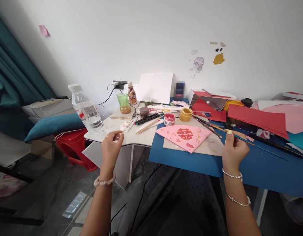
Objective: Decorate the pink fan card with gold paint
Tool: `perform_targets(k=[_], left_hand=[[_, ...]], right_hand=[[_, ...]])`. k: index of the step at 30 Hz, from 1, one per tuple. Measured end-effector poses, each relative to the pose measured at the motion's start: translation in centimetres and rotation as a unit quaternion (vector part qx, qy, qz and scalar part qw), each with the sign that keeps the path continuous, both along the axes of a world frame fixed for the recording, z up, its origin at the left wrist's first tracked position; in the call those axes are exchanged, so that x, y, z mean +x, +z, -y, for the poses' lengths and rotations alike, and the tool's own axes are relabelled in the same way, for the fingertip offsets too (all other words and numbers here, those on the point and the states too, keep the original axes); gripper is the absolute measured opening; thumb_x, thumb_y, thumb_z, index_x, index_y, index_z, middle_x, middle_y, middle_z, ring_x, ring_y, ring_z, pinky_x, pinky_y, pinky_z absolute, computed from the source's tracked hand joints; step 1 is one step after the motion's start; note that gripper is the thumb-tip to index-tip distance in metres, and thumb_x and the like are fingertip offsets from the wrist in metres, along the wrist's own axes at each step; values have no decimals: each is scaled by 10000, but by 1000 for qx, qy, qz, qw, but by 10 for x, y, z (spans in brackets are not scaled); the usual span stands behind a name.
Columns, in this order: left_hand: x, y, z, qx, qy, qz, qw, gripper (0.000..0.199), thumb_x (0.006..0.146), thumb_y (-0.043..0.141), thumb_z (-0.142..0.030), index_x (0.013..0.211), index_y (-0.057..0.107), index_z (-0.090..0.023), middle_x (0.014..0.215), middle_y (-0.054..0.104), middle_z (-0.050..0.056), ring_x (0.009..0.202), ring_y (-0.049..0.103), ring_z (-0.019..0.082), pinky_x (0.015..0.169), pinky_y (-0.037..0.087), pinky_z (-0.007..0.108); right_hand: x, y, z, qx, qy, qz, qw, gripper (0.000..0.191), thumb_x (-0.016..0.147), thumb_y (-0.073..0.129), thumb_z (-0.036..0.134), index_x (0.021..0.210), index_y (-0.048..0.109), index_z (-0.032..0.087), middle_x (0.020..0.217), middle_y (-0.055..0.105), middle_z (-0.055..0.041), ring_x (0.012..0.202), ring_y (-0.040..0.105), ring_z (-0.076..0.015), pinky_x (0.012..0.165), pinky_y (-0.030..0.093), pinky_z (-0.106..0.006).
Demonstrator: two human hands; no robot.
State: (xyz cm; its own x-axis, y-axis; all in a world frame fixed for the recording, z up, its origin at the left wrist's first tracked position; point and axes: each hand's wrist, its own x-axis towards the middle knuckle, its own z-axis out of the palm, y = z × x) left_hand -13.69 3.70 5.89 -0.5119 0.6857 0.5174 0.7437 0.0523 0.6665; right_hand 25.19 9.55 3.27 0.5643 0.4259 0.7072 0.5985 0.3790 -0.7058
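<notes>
My right hand (235,151) pinches a thin long-handled paintbrush (261,142) between thumb and fingers, above the blue mat (190,165). Its bristle end points left toward a wooden board (211,146). On that board lies a pink fan-shaped paper (183,137) with a red double-happiness character. My left hand (111,151) is raised at the white desk's edge (131,141), its fingertips pinched together. Whether they hold something small cannot be told. A crumpled white scrap (125,125) lies just beyond them.
Gold (185,114) and pink (169,119) paint jars stand behind the pink paper. A water bottle (88,109) stands at the desk's left corner, and a green cup (123,102) stands behind it. Red card sheets (257,119) cover the right side. Markers and brushes lie scattered.
</notes>
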Motion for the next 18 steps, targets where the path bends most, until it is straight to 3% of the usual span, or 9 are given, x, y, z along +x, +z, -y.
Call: perform_targets(k=[5,9,12,16,18], left_hand=[[-16,4,-31,-20,61,-57,996,292,660,543,-343,868,623,-154,825,603,108,754,564,272,778,409,442],[7,6,-28,4,41,-89,995,262,723,525,-337,903,603,-163,838,590,118,776,562,281,793,394,458],[51,-1,-15,40,-62,-133,988,232,763,518,-347,928,591,-201,908,611,76,760,562,230,803,403,405],[109,-17,-6,85,-239,-163,953,150,808,507,-309,866,612,-219,764,622,30,717,555,189,717,412,341],[127,-22,-5,115,-277,-162,940,112,812,517,-279,843,609,-221,751,628,26,685,546,177,696,404,334]], right_hand=[[-4,8,4,22,-1,6,1000,298,821,464,407,777,584,138,730,601,-64,661,543,-159,635,416,-300],[-6,9,4,13,10,-8,1000,293,826,455,410,766,563,145,693,573,-32,602,504,-125,584,387,-264],[-5,8,3,-1,35,-15,999,289,831,446,415,765,546,152,632,523,3,531,437,-101,522,340,-243],[-5,7,4,-11,54,-4,998,283,838,430,413,727,508,165,568,464,30,498,389,-96,508,317,-243],[-5,7,4,-14,66,4,998,279,842,417,410,715,490,172,577,467,27,512,402,-100,519,326,-246]])
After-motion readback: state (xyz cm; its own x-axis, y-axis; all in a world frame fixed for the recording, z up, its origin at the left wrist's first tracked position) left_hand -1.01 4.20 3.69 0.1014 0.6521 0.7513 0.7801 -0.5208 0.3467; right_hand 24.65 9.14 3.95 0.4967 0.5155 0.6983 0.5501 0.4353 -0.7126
